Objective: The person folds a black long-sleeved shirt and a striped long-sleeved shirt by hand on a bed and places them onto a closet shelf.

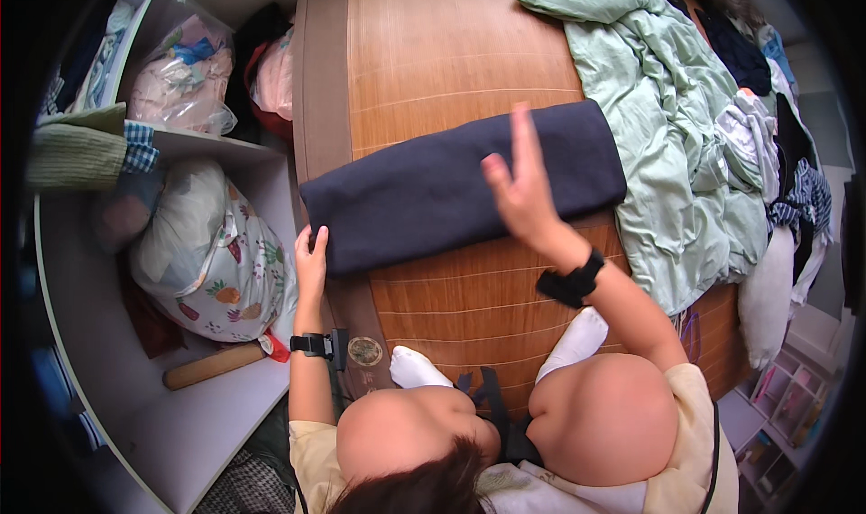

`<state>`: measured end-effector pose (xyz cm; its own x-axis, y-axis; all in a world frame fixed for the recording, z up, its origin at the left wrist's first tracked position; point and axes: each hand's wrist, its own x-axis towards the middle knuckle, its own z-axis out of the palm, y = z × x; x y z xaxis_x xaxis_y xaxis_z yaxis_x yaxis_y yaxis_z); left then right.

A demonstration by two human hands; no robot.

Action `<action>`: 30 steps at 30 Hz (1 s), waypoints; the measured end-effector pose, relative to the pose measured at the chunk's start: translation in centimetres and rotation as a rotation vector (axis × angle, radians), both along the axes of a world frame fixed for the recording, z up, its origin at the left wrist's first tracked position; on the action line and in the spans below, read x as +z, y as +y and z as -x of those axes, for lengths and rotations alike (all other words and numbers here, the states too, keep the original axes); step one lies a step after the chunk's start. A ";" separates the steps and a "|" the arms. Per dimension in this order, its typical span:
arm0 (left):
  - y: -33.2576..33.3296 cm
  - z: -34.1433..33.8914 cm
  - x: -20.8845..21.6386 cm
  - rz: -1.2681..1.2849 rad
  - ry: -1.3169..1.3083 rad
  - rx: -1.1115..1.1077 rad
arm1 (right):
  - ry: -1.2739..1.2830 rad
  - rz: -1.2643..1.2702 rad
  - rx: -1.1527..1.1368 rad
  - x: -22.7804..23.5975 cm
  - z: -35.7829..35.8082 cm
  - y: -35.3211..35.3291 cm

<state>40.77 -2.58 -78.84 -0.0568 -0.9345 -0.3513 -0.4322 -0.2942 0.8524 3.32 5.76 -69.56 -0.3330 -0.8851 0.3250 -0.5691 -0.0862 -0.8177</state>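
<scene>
A folded dark navy garment (415, 194) lies as a long, slightly slanted band across the woven bamboo mat (460, 54); its exact kind does not show. At its near left corner my left hand (312, 259) touches the edge, with thumb and finger stretched out and a little apart. My right hand (525, 194) is over the right half of the garment, its palm turned sideways, thumb and fingers spread and holding nothing. Whether the right hand touches the cloth I cannot tell. Each wrist wears a black strap.
A rumpled pale green quilt (672, 153) covers the right side, with piled clothes (798, 180) beyond it. On the left stands a white shelf unit (194, 455) holding a fruit-print bag (221, 261) and a plastic-wrapped pink bundle (185, 76). My knees and white-socked feet (419, 368) are close in front.
</scene>
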 end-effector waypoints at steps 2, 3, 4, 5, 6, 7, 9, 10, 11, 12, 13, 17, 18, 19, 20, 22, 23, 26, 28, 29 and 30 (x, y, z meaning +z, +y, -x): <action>0.1 2.6 2.1 -0.148 0.247 0.147 | -0.216 0.029 0.200 1.2 -4.1 0.1; -0.1 2.6 2.0 -0.224 0.279 0.149 | -0.265 0.040 0.282 1.1 -5.5 -0.1; -0.4 1.6 1.6 -0.213 0.213 0.171 | -0.294 -0.024 0.256 -0.5 -6.8 -0.6; -0.8 1.2 1.1 -0.209 0.155 0.186 | -0.315 -0.094 0.224 -3.0 -7.4 -0.9; -0.8 2.3 2.0 -0.207 0.158 0.174 | -0.336 -0.138 0.184 -5.8 -6.6 -1.2; -0.4 3.6 3.8 -0.270 0.283 0.162 | -0.326 -0.149 0.202 -6.4 -6.1 -1.3; -0.4 4.4 7.6 -0.314 0.396 0.152 | -0.407 -0.197 0.204 -5.4 -6.6 -1.8; -0.3 4.7 8.5 -0.286 0.424 0.158 | -0.408 -0.199 0.198 -4.7 -6.7 -1.6; -0.2 5.2 9.6 -0.259 0.453 0.163 | -0.655 -0.210 0.181 -4.0 -6.6 -1.5; 0.1 6.4 11.8 -0.258 0.492 0.154 | -0.897 -0.216 0.164 -3.0 -6.2 -1.5; -0.1 6.5 13.6 -0.277 0.525 0.068 | -0.901 -0.218 0.166 -1.3 -6.1 -1.2; 0.3 12.0 20.8 -0.237 0.609 -0.252 | -1.123 -0.258 0.472 6.3 -3.4 1.0; 0.3 13.3 20.7 -0.198 0.583 -0.306 | -1.220 -0.312 0.490 7.8 -2.7 1.2; 0.4 14.7 20.6 -0.158 0.558 -0.361 | -1.313 -0.367 0.506 9.2 -2.1 1.4; 0.8 16.8 20.7 -0.189 0.583 -0.490 | -1.288 -0.373 0.414 11.1 -1.1 1.6; 2.6 22.2 20.2 -0.205 0.693 -0.702 | -1.113 -0.301 0.267 12.9 1.2 2.4; 3.8 24.4 20.0 -0.179 0.742 -0.763 | -0.993 -0.220 0.248 13.4 2.4 2.6; 6.0 30.0 17.2 -0.136 0.876 -0.890 | -0.542 -0.281 -0.036 12.4 6.3 3.9; 6.9 32.1 16.7 -0.133 0.863 -1.038 | -0.542 -0.281 -0.068 9.3 10.2 4.7; 7.7 32.7 16.0 -0.129 0.837 -1.052 | -0.663 -0.305 -0.048 7.6 12.2 5.0; 8.1 33.0 15.5 0.043 0.722 -1.127 | -0.527 -0.303 -0.064 6.5 13.2 5.1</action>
